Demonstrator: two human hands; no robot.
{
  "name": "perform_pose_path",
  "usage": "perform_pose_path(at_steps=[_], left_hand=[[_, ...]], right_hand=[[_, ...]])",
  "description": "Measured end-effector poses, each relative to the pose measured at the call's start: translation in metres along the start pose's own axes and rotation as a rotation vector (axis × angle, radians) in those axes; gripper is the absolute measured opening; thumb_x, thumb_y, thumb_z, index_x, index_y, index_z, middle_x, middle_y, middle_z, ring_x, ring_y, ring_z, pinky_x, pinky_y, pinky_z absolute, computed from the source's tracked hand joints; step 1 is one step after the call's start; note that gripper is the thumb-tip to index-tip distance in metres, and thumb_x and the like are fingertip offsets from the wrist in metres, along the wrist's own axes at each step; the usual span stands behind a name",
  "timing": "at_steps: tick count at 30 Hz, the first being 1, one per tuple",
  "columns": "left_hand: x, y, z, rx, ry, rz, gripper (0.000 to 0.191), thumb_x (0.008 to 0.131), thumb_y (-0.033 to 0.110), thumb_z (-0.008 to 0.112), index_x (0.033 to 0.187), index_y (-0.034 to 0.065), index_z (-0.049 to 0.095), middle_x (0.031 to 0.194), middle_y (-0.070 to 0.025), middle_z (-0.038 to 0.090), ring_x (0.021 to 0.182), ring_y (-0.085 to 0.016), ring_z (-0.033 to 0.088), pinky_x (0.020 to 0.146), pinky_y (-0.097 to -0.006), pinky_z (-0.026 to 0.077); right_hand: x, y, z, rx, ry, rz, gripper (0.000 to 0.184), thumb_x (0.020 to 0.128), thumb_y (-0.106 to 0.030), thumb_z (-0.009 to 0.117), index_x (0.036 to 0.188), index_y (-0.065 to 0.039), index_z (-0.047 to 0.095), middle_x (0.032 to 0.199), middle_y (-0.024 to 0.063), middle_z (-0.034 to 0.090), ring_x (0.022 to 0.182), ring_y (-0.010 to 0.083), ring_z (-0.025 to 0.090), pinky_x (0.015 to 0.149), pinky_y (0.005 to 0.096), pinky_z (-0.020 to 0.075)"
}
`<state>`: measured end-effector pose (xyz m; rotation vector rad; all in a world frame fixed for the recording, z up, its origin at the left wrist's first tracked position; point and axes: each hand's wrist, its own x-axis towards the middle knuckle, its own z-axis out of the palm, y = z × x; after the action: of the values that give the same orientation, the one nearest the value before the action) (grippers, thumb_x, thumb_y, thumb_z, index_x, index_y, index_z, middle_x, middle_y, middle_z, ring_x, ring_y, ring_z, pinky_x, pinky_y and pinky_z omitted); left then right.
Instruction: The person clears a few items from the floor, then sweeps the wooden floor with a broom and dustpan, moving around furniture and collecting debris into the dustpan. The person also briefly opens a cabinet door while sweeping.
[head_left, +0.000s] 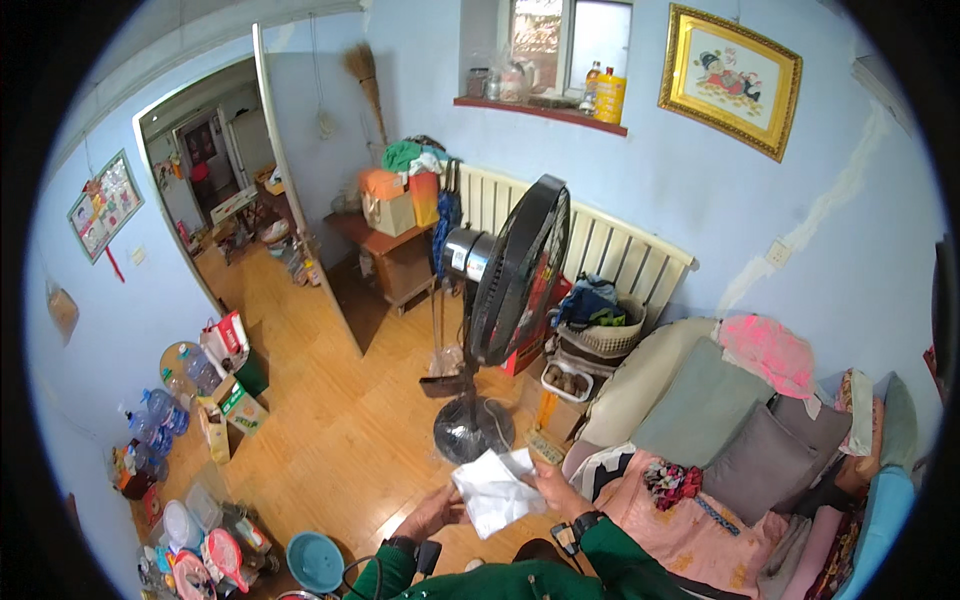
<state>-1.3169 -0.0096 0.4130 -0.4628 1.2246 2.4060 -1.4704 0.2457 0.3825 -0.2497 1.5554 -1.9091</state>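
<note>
A crumpled, partly folded white sheet (498, 493), paper or thin cloth, hangs between my two hands low in the middle of the view. My right hand (556, 487) grips its right edge. At the left edge is my left hand (436, 513), its fingers curled against the sheet; the fingertips are partly hidden. Just beyond the sheet rises a black pedestal fan (517, 277), its round base (474, 430) on the wooden floor. Each wrist wears a dark strap with a small device.
On the right stands a sofa with cushions (701, 409) and a pink cover (637, 517). A teal basin (315, 561) sits on the floor at lower left, near plastic tubs and water bottles (166, 411). A white tray of round brown items (567, 381) rests beside the fan. Behind is a radiator (615, 240).
</note>
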Motion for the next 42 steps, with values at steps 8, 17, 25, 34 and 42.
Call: perform_pose_path(at_steps=[8, 17, 25, 34, 42], left_hand=[[0.063, 0.025, 0.04, 0.165, 0.07, -0.037, 0.054, 0.095, 0.027, 0.062, 0.141, 0.0075, 0.042, 0.129, -0.0084, 0.059, 0.112, -0.025, 0.061, 0.092, -0.0424, 0.052], [0.205, 0.034, 0.087, 0.099, 0.145, 0.066, 0.028, 0.088, 0.002, 0.064, 0.116, 0.0031, 0.065, 0.113, -0.0076, 0.068, 0.102, -0.019, 0.064, 0.09, -0.034, 0.053], [0.303, 0.069, 0.102, 0.399, 0.112, 0.344, 0.017, 0.076, -0.013, 0.064, 0.081, 0.0017, 0.072, 0.116, -0.0154, 0.065, 0.105, -0.025, 0.063, 0.093, -0.0385, 0.052], [0.311, 0.066, 0.104, 0.28, 0.457, 0.166, 0.041, 0.089, -0.003, 0.063, 0.129, -0.0046, 0.052, 0.117, -0.0164, 0.062, 0.105, -0.024, 0.065, 0.082, -0.0345, 0.056], [0.176, -0.032, -0.003, 0.53, 0.803, -0.263, 0.024, 0.093, 0.005, 0.058, 0.116, -0.0031, 0.06, 0.097, -0.0141, 0.069, 0.082, -0.021, 0.07, 0.067, -0.0307, 0.055]], right_hand=[[0.019, 0.003, -0.051, -0.362, -0.016, -0.044, 0.028, 0.09, -0.002, 0.063, 0.118, 0.003, 0.062, 0.102, -0.0004, 0.066, 0.087, 0.0093, 0.059, 0.08, 0.0257, 0.0486], [0.054, -0.038, -0.156, 0.296, 0.076, 0.068, 0.023, 0.093, -0.001, 0.05, 0.11, -0.002, 0.065, 0.093, 0.0061, 0.068, 0.081, 0.015, 0.066, 0.065, 0.0292, 0.0545], [0.091, -0.079, -0.259, 0.852, -0.164, 0.395, 0.044, 0.098, -0.033, 0.056, 0.136, -0.011, 0.049, 0.122, 0.0095, 0.06, 0.099, 0.0216, 0.064, 0.077, 0.0326, 0.0555], [0.212, -0.168, -0.328, -0.162, 0.418, -0.103, 0.023, 0.083, -0.008, 0.073, 0.103, -0.002, 0.064, 0.09, 0.0034, 0.068, 0.08, 0.0124, 0.064, 0.072, 0.0284, 0.0526], [0.364, -0.295, -0.47, -1.16, 1.051, -0.512, 0.03, 0.088, -0.011, 0.065, 0.116, -0.006, 0.057, 0.101, 0.0199, 0.067, 0.093, 0.0395, 0.065, 0.075, 0.0451, 0.0527]])
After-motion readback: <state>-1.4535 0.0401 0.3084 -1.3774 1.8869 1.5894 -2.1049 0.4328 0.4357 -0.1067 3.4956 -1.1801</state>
